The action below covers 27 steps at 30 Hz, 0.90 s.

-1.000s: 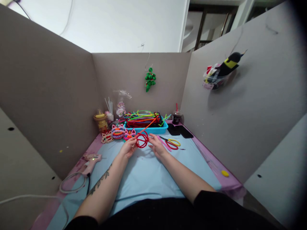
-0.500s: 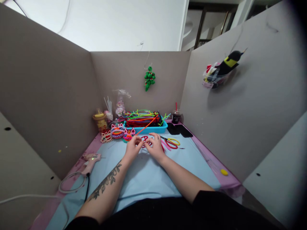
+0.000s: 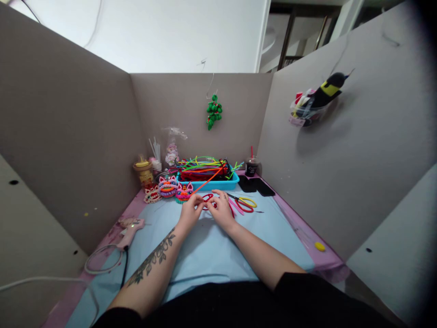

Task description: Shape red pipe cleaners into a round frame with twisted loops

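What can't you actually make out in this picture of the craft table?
- Head view: most of the red pipe cleaner is covered by the left hand and right hand, so its shape is unclear.
- The scissors are partly hidden behind the right hand.
- The craft figures are too small to show detail.
- The white cable is cut off by the left edge.

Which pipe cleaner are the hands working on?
The red pipe cleaner, looped between left hand and right hand; the others lie in the blue tray.
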Available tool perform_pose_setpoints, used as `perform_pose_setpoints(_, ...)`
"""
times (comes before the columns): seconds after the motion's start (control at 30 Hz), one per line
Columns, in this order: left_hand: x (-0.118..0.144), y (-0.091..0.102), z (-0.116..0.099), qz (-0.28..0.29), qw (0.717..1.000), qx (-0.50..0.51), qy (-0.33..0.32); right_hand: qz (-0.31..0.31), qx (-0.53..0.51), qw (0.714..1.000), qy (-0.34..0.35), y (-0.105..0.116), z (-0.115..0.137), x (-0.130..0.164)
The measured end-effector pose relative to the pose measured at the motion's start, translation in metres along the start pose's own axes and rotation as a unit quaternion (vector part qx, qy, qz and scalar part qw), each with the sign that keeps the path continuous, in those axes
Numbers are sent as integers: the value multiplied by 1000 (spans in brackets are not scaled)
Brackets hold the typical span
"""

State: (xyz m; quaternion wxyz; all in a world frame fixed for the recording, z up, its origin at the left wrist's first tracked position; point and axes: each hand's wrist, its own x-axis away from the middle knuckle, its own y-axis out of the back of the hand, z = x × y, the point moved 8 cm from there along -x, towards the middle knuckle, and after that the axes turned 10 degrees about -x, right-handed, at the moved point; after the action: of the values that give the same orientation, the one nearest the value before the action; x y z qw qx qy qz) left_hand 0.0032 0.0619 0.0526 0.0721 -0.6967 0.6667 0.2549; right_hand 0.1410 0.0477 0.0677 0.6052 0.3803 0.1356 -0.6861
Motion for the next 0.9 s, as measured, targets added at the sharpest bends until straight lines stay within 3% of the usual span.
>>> perform_pose_setpoints(0.23,-1,0,-5,15,1000,-4,-6,-8,-12,1000,16,1,-1,1)
perform_pose_setpoints(0.43,-3,-3,-3,49,999,-8,-14,89,-25,994,60,-11,11,2)
perform_pose_setpoints(0.53,-5,-4,1,61,998,-14,-19,104,-33,992,64,-13,13,3)
perform_pose_setpoints(0.9,-7,-6,13,81,994,53,50,110,-39,992,41,-14,5,2)
